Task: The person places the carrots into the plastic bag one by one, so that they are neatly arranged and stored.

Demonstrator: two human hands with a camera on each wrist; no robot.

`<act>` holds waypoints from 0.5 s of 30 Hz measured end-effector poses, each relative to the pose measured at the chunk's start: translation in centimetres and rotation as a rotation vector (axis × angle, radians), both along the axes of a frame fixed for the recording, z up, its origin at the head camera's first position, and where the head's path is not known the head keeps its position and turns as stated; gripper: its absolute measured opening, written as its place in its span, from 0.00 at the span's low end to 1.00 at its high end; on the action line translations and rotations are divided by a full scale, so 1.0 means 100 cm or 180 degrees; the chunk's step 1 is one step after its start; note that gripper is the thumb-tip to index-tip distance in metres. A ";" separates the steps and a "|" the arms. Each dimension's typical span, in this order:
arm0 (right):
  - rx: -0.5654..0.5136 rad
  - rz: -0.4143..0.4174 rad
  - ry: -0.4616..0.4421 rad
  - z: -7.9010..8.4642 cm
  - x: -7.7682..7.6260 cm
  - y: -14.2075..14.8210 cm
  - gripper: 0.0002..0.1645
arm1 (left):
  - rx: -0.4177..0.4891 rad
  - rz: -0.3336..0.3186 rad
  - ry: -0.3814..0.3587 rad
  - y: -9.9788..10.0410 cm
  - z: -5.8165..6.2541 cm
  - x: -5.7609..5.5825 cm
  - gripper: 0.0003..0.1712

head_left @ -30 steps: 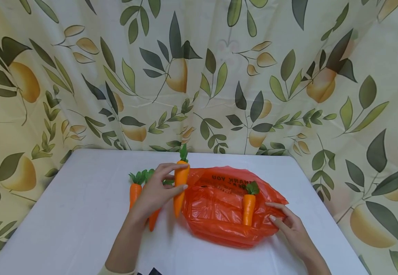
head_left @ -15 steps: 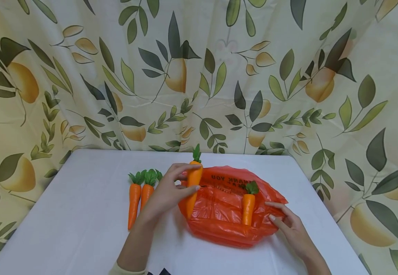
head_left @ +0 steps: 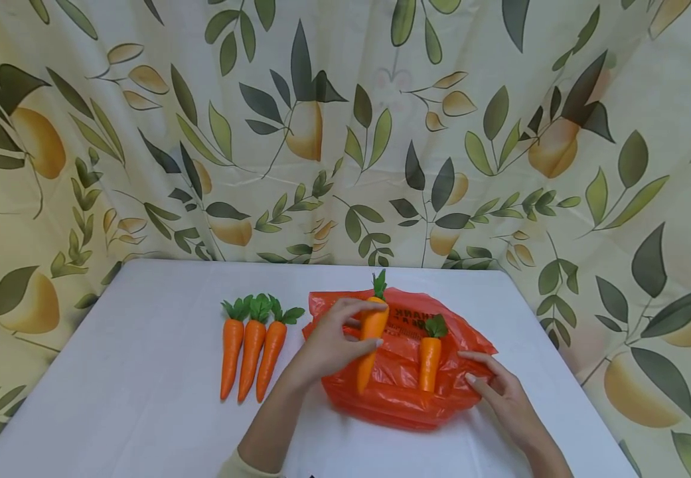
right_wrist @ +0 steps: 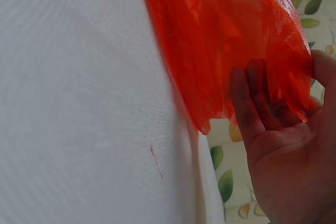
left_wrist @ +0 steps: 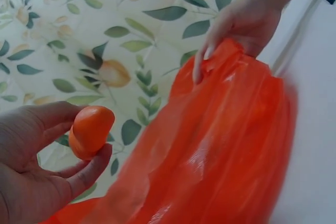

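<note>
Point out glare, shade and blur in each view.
Head: even light, small glints on the bag; left wrist: pale streaks of glare on its folds, the held carrot slightly soft; right wrist: glare near the bag's upper right, the right hand dimly lit, the table's texture soft.

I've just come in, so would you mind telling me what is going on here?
A person's left hand pinches a carrot over a red plastic bag, while the right hand grips the bag's right side. Another carrot sits in the bag, leafy top showing. Three more carrots lie side by side on the white table.
</note>
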State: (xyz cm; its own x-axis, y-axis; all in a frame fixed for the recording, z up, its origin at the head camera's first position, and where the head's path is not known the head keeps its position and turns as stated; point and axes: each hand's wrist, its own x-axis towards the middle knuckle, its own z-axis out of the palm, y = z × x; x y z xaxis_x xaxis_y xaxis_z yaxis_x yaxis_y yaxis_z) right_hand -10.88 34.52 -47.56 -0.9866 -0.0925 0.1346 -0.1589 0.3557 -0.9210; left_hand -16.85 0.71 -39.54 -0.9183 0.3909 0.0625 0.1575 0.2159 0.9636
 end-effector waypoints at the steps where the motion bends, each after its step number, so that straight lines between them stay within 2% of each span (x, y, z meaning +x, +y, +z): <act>1: 0.0010 -0.0006 -0.0003 0.000 0.000 0.000 0.22 | -0.0012 -0.0013 -0.0014 0.003 -0.002 0.000 0.27; 6: 0.0036 -0.0017 0.0012 0.000 0.000 0.000 0.22 | -0.0028 -0.0046 -0.0188 0.017 -0.009 -0.002 0.26; 15: 0.0042 -0.0027 0.0008 0.000 0.000 0.000 0.22 | -0.0137 -0.0071 -0.0328 0.037 -0.028 -0.010 0.26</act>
State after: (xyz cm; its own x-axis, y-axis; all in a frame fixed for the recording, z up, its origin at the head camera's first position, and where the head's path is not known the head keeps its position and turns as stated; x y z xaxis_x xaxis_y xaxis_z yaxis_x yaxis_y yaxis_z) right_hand -10.85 34.49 -47.59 -0.9870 -0.0860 0.1357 -0.1581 0.3692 -0.9158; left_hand -17.84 4.39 -42.33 -0.9100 0.4117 -0.0492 0.0631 0.2549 0.9649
